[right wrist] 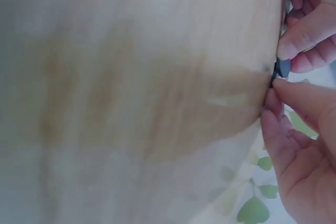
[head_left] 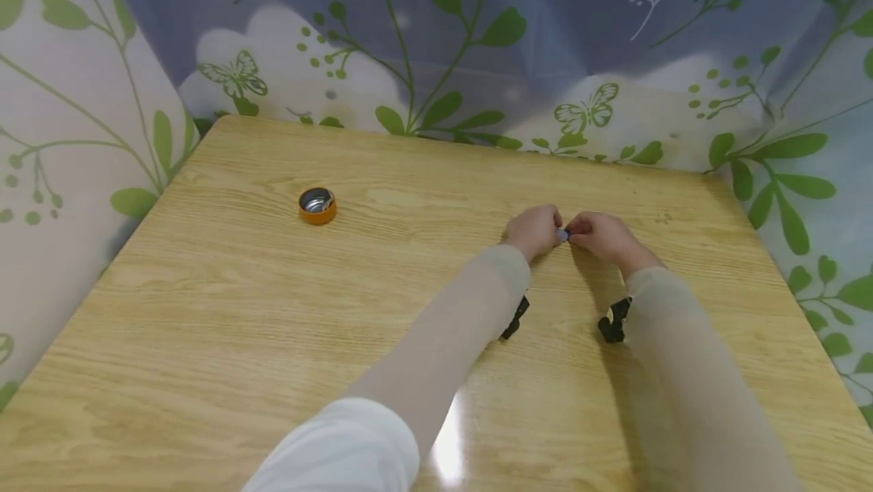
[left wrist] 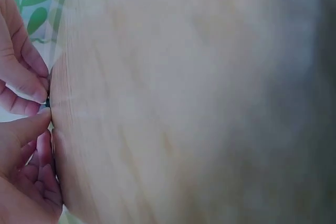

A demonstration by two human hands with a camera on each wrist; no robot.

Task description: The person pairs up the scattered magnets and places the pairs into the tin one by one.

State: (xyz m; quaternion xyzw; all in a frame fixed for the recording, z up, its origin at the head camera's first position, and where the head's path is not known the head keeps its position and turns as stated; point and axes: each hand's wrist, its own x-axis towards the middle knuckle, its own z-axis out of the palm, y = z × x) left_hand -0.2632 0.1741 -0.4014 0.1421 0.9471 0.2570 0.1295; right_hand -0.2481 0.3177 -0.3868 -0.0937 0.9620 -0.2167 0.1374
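Toward the right back of the table, my left hand (head_left: 534,230) and right hand (head_left: 607,238) meet fingertip to fingertip. Between them is a small bluish-grey piece with a dark end (head_left: 562,235); its kind is too small to make out. The left thumb and fingers pinch the bluish side, and the right thumb and index finger pinch the dark side. In the right wrist view the small piece (right wrist: 283,67) looks dark grey and sits close to the table surface. Fingers hide most of it in the left wrist view.
A small round orange cup (head_left: 317,217) with a shiny metal inside stands at the left back of the wooden table (head_left: 225,310); something small and thin lies in it. A leaf-patterned cloth (head_left: 436,45) hangs behind the table and along its sides. Black mounts (head_left: 616,320) sit under both wrists.
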